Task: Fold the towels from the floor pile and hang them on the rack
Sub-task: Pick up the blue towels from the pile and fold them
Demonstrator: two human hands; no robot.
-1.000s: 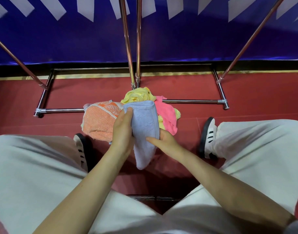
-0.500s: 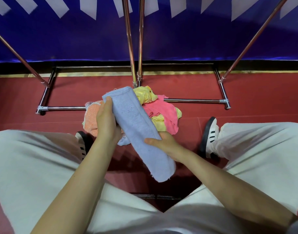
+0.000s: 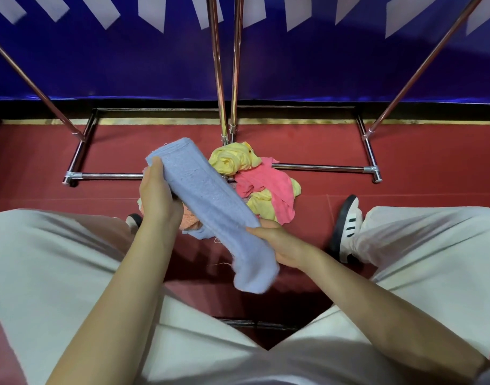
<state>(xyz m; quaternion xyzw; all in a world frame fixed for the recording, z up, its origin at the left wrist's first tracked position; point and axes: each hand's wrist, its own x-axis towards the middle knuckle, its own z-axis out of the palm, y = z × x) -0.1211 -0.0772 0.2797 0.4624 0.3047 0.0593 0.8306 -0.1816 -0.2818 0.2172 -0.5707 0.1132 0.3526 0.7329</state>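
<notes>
Two hands (image 3: 210, 218) gripping blue towel (image 3: 210, 201), towel pile (image 3: 255, 184) beyond, rack (image 3: 224, 79) behind

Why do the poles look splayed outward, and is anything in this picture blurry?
Head view: the wide-angle lens fans the rack poles outward toward the edges. The lower end of the blue towel is smeared, apparently by motion, near the right hand; the end in the left hand is sharp. The white stripes on the blue wall are soft. Bright glints streak the chrome base bar.

I see nubby matt terry cloth on the blue towel (image 3: 210, 201), glossy polished metal on the rack (image 3: 321, 168), and matt red floor (image 3: 418, 151).
</notes>
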